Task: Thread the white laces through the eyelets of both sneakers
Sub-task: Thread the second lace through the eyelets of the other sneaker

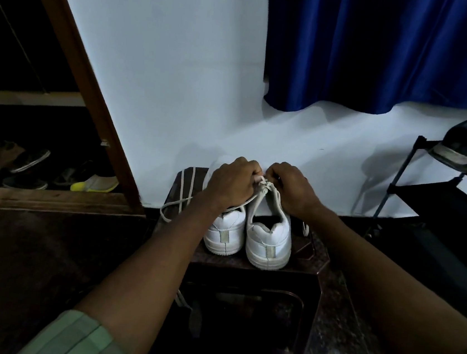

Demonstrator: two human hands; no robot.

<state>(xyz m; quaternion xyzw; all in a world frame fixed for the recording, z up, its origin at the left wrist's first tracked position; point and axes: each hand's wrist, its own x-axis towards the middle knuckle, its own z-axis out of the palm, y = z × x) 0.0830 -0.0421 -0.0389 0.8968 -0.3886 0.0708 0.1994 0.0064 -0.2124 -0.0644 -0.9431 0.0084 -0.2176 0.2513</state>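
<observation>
Dim room, white wall, dark stool (pixel 316 256) holding both sneakers heels-toward-camera so eyelets face away; left hand (pixel 233 184) and right hand (pixel 290 189) each pinch the white lace (pixel 263 184) over the right sneaker (pixel 269 239), probably feeding eyelets; left sneaker (pixel 224 232) beside it, touching.

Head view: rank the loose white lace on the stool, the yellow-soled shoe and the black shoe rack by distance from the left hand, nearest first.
1. Loose white lace, just left of the left hand.
2. Yellow-soled shoe, farther left, on the floor.
3. Black shoe rack, far right.
</observation>
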